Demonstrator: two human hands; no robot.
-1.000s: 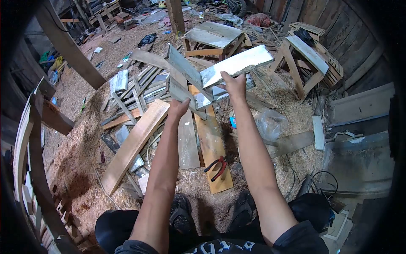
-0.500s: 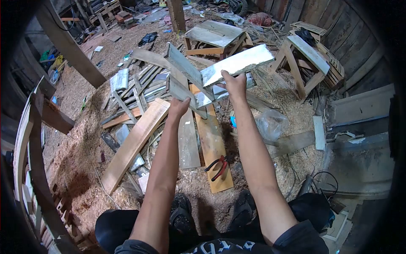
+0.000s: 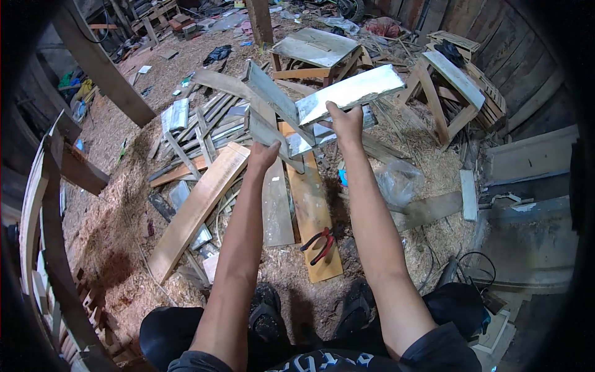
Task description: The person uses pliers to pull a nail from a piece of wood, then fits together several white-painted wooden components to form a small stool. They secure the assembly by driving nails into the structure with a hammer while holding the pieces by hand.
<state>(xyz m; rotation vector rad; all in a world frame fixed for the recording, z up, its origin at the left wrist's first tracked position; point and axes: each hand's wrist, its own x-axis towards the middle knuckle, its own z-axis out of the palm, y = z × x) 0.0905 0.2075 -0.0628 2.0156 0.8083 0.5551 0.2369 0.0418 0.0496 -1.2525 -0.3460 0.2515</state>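
Note:
Held up in front of me is a frame of joined wooden boards (image 3: 276, 102), with white paint on some faces. Its boards meet at angles near the middle. My left hand (image 3: 265, 154) grips the edge of the lower left board, thumb on top. On the right, the white-faced board (image 3: 350, 94) is in the grasp of my right hand (image 3: 346, 121), its thumb on the near edge and the fingers mostly hidden. Below the frame, red-handled pliers (image 3: 320, 246) lie on a yellowish plank (image 3: 310, 208). A paler plank (image 3: 276, 214) lies beside it.
A thick light plank (image 3: 198, 211) slants over a pile of wood strips (image 3: 217, 127) at left. Small wooden tables (image 3: 316, 48) stand beyond. A plastic bag (image 3: 398, 183) lies at right. Wooden posts (image 3: 105, 68) rise at left, and shavings cover much of the ground.
The board frame has shifted very slightly to the right in my hands' hold. Both hands keep the same grip, and the pliers lie as before.

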